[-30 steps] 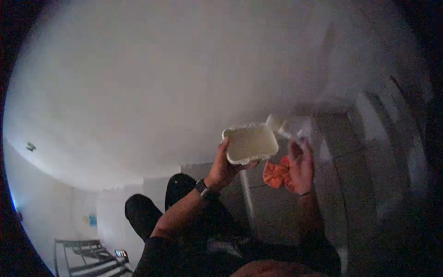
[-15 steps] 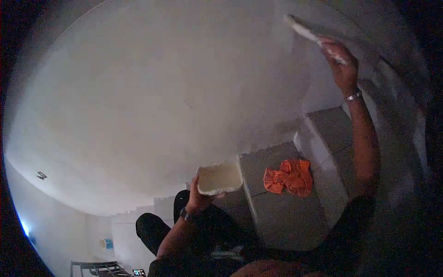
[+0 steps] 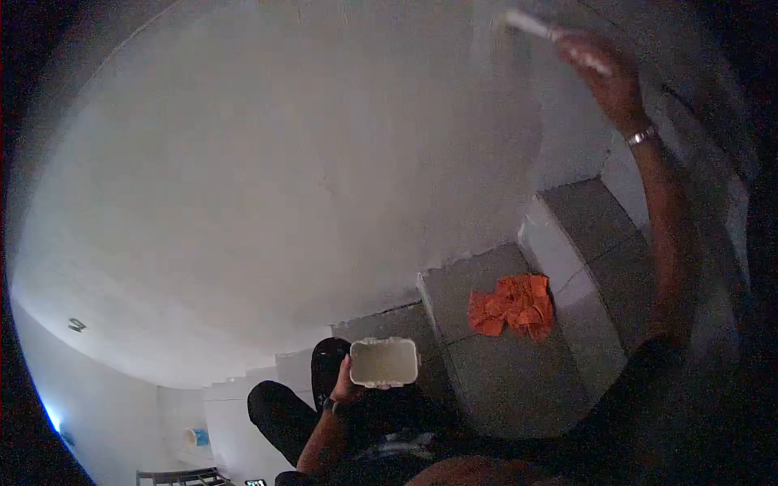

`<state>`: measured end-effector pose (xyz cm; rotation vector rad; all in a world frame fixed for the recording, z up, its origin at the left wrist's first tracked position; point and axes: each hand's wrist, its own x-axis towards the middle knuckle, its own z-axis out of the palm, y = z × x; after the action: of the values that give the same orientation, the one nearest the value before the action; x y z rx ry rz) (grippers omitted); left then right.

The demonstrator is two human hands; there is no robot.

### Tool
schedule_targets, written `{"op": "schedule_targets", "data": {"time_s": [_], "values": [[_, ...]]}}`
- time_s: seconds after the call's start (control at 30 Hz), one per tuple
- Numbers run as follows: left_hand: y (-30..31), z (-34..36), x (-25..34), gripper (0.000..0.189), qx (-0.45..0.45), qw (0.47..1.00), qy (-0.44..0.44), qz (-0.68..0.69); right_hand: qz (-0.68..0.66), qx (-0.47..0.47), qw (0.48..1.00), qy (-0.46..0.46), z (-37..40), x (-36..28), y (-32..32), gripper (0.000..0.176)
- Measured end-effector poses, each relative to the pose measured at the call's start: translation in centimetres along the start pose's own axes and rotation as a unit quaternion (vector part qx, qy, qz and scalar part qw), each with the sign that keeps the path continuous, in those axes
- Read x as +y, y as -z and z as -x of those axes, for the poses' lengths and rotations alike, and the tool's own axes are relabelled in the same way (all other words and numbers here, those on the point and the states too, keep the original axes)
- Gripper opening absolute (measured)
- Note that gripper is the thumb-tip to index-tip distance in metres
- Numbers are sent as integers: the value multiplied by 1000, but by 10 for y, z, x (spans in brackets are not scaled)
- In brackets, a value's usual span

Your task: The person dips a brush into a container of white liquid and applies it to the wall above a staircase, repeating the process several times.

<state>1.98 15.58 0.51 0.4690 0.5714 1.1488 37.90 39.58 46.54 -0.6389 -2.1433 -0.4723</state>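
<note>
Low in the middle, my left hand (image 3: 347,385) holds a pale rectangular tub (image 3: 384,363) by its left side, the open top facing me. The tub's rim is uneven and whitish, with pale material inside. At the upper right my right hand (image 3: 604,69) is raised, closed on a whitish brush-like tool (image 3: 531,24) whose tip points left at the wall (image 3: 284,178). The tool is blurred, so its exact kind and contact with the wall are unclear.
An orange cloth (image 3: 531,306) lies crumpled on a tiled stair step (image 3: 502,373). More steps (image 3: 587,211) rise to the right. At the lower left are a blue-and-white bucket (image 3: 197,437), a dark metal rack (image 3: 182,476) and a lit phone (image 3: 255,483).
My left hand and the tub have moved down, and the tub has turned more level. My right hand has moved slightly up and right, its tool still held. The view has shifted a little.
</note>
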Motion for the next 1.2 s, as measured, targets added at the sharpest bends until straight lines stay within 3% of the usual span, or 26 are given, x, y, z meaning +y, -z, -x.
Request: {"op": "schedule_targets", "data": {"time_s": [0.07, 0.1, 0.17, 0.37, 0.43, 0.47, 0.5, 0.57, 0.63, 0.67, 0.73, 0.77, 0.83, 0.9, 0.97, 1.0, 1.07, 1.17, 1.2], "values": [[3, -3, -1, 61, 3, 1000, -2, -5, 80, 126, 988, 41, -8, 10, 5, 14], [4, -3, -2, 61, 5, 1000, -5, -10, 80, 126, 988, 41, -4, 14, 6, 14], [5, -4, -3, 62, 9, 1000, -13, -19, 33, 5, 997, 64, 10, 26, 4, 15], [10, -3, -5, 62, 17, 1000, -8, -14, 25, -163, 986, -3, 74, -3, -25, 15], [11, -3, -6, 62, 19, 1000, -3, -10, -125, -313, 938, -83, 84, -3, -29, 15], [12, -3, -6, 62, 23, 1000, -2, -8, -59, -299, 953, -8, 86, 6, -35, 16], [12, -1, -6, 62, 24, 1000, 2, -6, -59, -300, 952, -9, 77, 9, -33, 16], [10, -1, -6, 62, 29, 1000, 7, -1, 62, -185, 980, 31, 48, 9, -22, 16], [5, 0, -4, 61, 31, 999, 6, -1, 46, -67, 997, 17, 20, -5, -8, 15], [2, 1, -2, 61, 26, 1000, 1, -5, 45, -65, 997, 17, 12, -2, -4, 15], [3, 0, -3, 62, 14, 1000, -8, -9, 101, 121, 984, 83, 1, 3, 0, 15], [7, -1, -5, 62, -4, 1000, -4, 2, 100, 120, 984, 83, 2, 2, 0, 15], [12, -2, -7, 62, -18, 1000, -3, 10, 23, 17, 998, -48, 6, -5, -2, 12], [13, -2, -6, 62, -9, 1000, -6, 3, 122, -73, 974, 177, 22, 15, -15, 11], [13, -2, -5, 62, 0, 1000, -9, -5, -47, -150, 983, 92, 44, -3, -34, 11], [13, -2, -4, 62, 3, 1000, -10, -8, -46, -151, 983, 94, 47, -13, -35, 11], [13, -4, -3, 62, 8, 1000, -10, -9, -86, -298, 950, 19, 49, -24, -37, 12], [12, -3, -4, 62, 12, 1000, -8, -16, -21, -237, 971, -12, 28, -2, -31, 14], [12, -4, -4, 62, 13, 1000, -8, -19, -3, -174, 985, 12, 15, -1, -26, 15]]}}
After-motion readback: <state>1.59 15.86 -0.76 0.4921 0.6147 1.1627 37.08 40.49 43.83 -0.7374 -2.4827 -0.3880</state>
